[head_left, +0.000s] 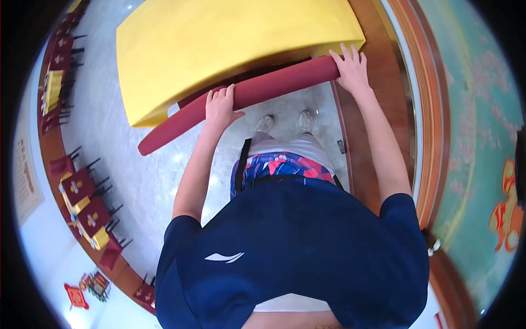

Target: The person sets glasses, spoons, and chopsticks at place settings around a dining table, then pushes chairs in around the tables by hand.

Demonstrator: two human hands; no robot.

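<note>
A long dark red padded piece (279, 82) lies slantwise along the near edge of a yellow-covered surface (230, 38). My left hand (221, 104) grips it left of its middle, fingers over the top and thumb on the near side. At its right end is my right hand (352, 68), with the fingers spread and the palm side against the end. The piece's left end sticks out past the yellow cover's corner. A dark gap shows between the red piece and the yellow cover.
My shoes (306, 119) stand on the grey floor (159, 186). Brown wood panelling (372, 142) runs close on my right, beside a green painted wall (466, 164). Dark red chairs (79, 183) line the far left.
</note>
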